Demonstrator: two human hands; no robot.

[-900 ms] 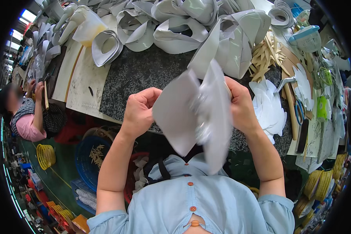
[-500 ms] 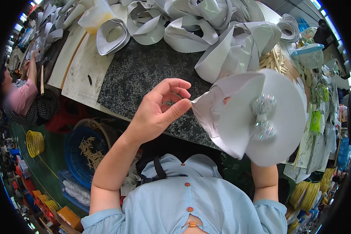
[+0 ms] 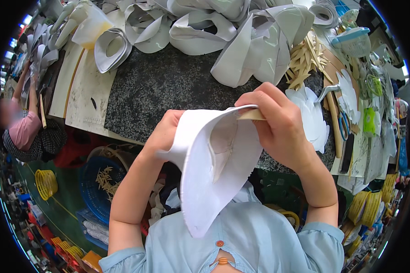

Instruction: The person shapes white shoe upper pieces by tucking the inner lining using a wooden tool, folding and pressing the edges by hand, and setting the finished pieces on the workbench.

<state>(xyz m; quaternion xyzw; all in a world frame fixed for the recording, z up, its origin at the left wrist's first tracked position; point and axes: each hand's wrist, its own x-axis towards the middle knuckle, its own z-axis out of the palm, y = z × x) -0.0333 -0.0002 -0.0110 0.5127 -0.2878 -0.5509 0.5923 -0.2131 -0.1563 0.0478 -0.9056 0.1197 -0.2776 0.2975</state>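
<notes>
Both my hands hold a white shoe upper above the table's front edge. It is tilted, with its hollow, paler-lined inside showing and one end hanging down toward my shirt. My left hand is closed on the upper's left edge, its fingertips mostly hidden behind the material. My right hand pinches the top right edge. A small tan strip shows at the right fingers, against the upper's edge. More white uppers stand in a heap at the table's back.
Right on the dark speckled tabletop lie tan pointed pieces, white cut pieces, a wooden-handled hammer and blue-handled scissors. A blue basket stands lower left. A co-worker sits far left.
The upper has turned, so its inside shows and the sparkling bow is out of sight. My left hand has closed on it; my right hand has come into view at its top edge.
</notes>
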